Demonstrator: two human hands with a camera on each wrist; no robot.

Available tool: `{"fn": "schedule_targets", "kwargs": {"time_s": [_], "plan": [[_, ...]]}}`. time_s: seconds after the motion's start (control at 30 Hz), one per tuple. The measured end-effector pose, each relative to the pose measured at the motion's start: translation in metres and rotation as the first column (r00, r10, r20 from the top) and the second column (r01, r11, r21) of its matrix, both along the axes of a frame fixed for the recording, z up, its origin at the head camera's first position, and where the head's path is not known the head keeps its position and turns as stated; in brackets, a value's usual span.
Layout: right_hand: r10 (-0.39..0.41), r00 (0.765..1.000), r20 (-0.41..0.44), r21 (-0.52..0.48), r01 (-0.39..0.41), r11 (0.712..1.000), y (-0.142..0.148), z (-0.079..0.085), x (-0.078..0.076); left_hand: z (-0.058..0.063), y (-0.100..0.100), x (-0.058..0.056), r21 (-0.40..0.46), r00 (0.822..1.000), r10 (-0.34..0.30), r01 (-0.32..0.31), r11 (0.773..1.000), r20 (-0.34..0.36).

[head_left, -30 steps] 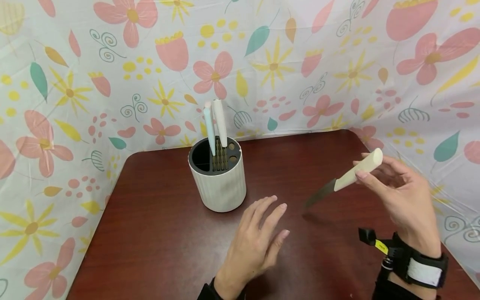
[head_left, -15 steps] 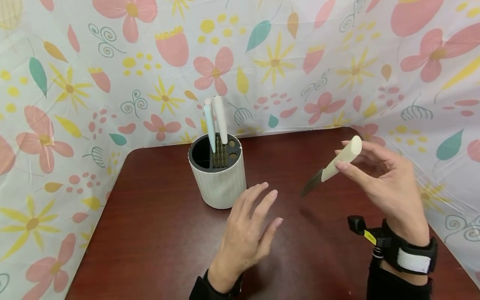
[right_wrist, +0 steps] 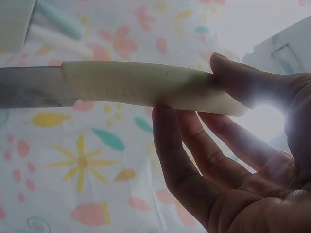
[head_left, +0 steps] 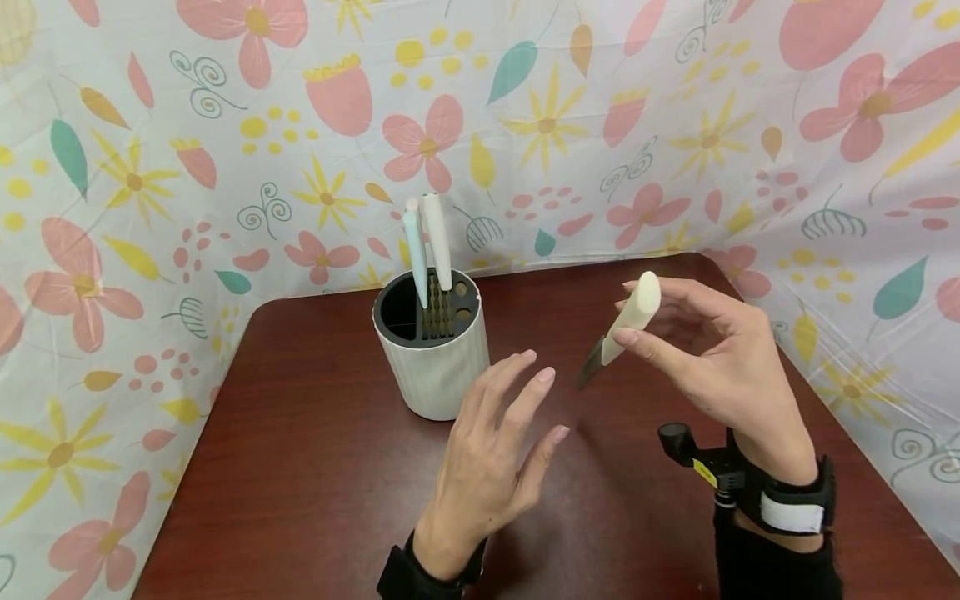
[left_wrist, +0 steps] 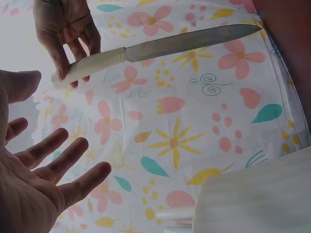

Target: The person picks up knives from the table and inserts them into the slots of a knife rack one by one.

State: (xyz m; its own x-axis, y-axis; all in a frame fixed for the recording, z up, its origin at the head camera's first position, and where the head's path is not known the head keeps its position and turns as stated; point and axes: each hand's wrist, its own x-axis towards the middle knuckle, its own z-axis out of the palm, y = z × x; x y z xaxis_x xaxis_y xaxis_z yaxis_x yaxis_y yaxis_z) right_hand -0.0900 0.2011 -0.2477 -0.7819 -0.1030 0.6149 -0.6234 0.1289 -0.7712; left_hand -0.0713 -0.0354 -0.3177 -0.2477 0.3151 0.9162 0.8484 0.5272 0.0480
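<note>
My right hand (head_left: 720, 358) pinches a knife by its cream handle (head_left: 634, 317), thumb on one side and fingertips on the other. The blade (left_wrist: 189, 42) slants down toward the table, fully visible in the left wrist view. A white ribbed knife holder (head_left: 442, 375) stands upright with a black slotted top. Two handles stick up from its slots, one white (head_left: 437, 242) and one light blue (head_left: 417, 258). My left hand (head_left: 487, 467) hovers by the holder's front right side, fingers spread and holding nothing; in the head view its fingertips overlap the holder's lower edge.
The dark reddish-brown table (head_left: 300, 467) has rounded back corners. A floral-printed cloth (head_left: 555, 125) hangs behind it and along both sides. A black camera strap (head_left: 780, 492) is around the right wrist.
My right hand has carried the knife leftward, closer to the holder, and the handle now stands steeper. The left hand has shifted slightly left. The holder stays in place.
</note>
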Motion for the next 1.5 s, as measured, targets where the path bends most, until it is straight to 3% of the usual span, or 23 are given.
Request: {"fn": "schedule_targets", "kwargs": {"time_s": [0.1, 0.27, 0.63, 0.83, 1.27, 1.5], "plan": [[0.04, 0.999, -0.012, -0.022, -0.04, 0.999, -0.009, 0.002, 0.001, 0.003, 0.001, 0.0, -0.003, 1.0, -0.004, 0.004, 1.0, -0.005], [0.08, 0.994, -0.078, 0.023, -0.078, 0.997, -0.024, 0.003, 0.001, 0.007, 0.001, 0.001, -0.006, 1.0, -0.012, 0.012, 1.0, -0.007], [0.072, 0.997, -0.037, 0.206, -0.062, 0.977, -0.048, 0.005, 0.01, 0.012, 0.001, 0.002, 0.021, 0.999, -0.021, 0.021, 1.0, -0.028], [0.136, 0.99, -0.033, 0.226, -0.125, 0.966, -0.057, 0.003, 0.015, 0.013, -0.001, 0.005, 0.03, 0.999, -0.023, 0.024, 0.999, -0.036], [0.155, 0.985, -0.07, 0.284, -0.129, 0.95, -0.071, -0.005, 0.022, 0.004, -0.005, 0.008, 0.067, 0.998, -0.041, 0.043, 0.997, -0.04], [0.201, 0.972, -0.12, 0.276, -0.162, 0.947, -0.075, -0.009, 0.021, -0.004, -0.006, 0.009, 0.082, 0.999, -0.049, 0.05, 0.995, -0.022]]}}
